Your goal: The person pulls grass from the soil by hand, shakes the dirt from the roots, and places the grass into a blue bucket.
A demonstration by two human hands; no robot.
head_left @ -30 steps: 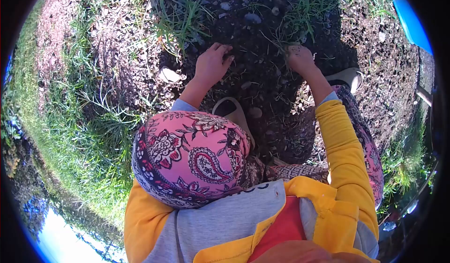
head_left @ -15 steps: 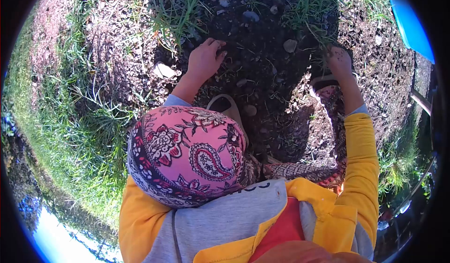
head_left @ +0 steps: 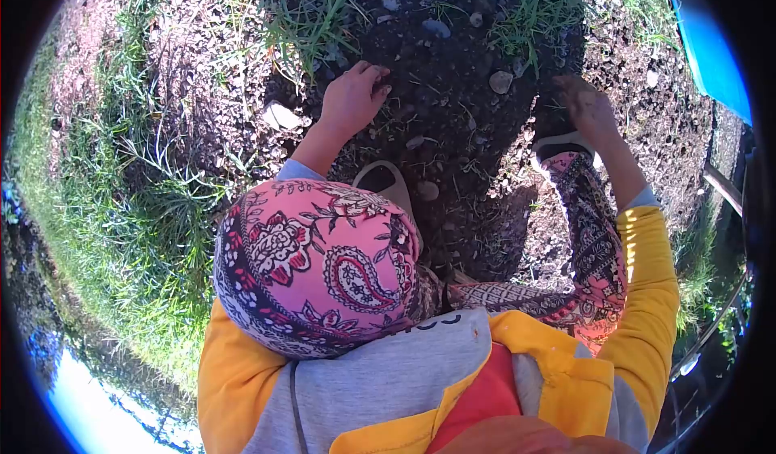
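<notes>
Grass clump ahead and slightly left of our right hand, fanning out with no single long axis.
Our right hand, nearer this clump, hangs unclenched over shaded soil, apparently holding nothing. Our left hand curls beside another grass tuft; its grip is too dark for us to tell whether it pinches anything.
</notes>
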